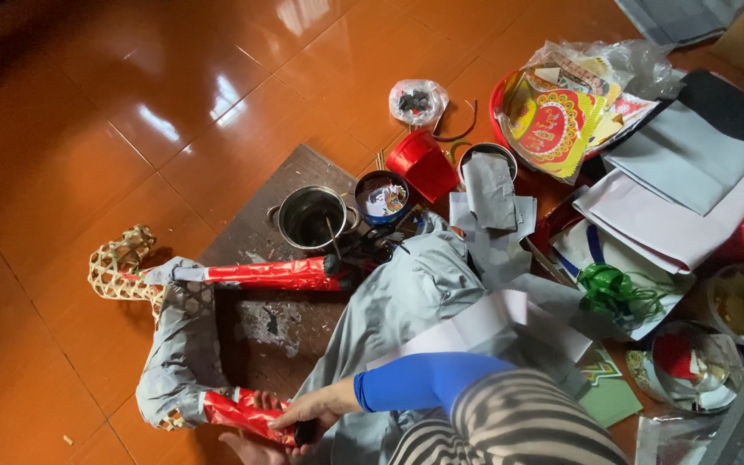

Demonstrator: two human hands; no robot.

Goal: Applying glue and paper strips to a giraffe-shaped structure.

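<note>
A woven bamboo figure frame [122, 258], partly covered in grey paper [178, 344], lies on a dark wooden board [277, 327]. Two of its limbs are wrapped in shiny red foil: an upper one [273, 274] and a lower one [234, 412]. My right hand [307, 409], on a blue-sleeved arm, grips the black-tipped end of the lower red limb. My left hand [247, 446] sits under that same limb at the bottom edge, mostly cut off, fingers curled around the foil. A large grey paper piece [406, 301] drapes from the frame toward me.
On the orange tiled floor stand a metal pot [312, 215] with a stick in it, a small tin [382, 196], a red cup [424, 164], a plastic bag [418, 101], a red basin of printed papers [553, 120], stacked grey and white sheets [686, 164] and green ribbon [609, 288].
</note>
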